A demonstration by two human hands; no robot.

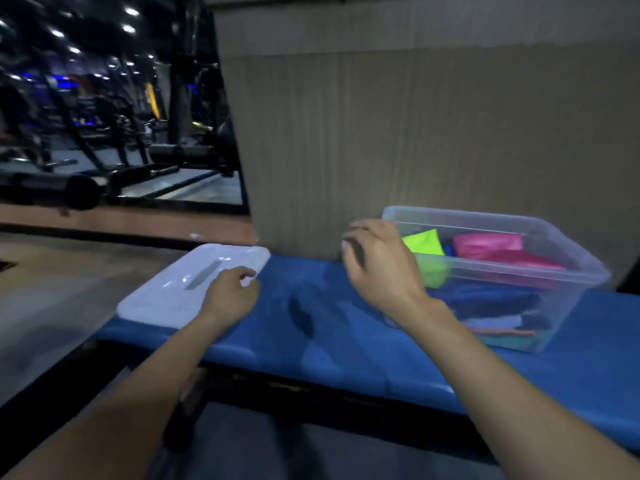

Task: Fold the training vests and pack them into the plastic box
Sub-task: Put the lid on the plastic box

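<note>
A clear plastic box (pixel 561 292) stands on the right part of a blue padded bench (pixel 346 344). Inside it lie folded vests: a neon green one (pixel 424 242), a pink one (pixel 488 244) and dark blue ones (pixel 491 299) nearer me. The box's white lid (pixel 180 282) lies flat on the bench's left end. My left hand (pixel 232 294) has its fingers curled over the lid's near right edge. My right hand (pixel 381 268) hovers blurred by the box's left corner, fingers loosely curled, holding nothing.
A wood-grain wall panel (pixel 415 133) rises right behind the bench. To the left, a mirror or opening shows dark gym machines (pixel 104 133). The floor (pixel 52 306) drops away left of the bench, and the bench's black frame (pixel 277 389) runs underneath.
</note>
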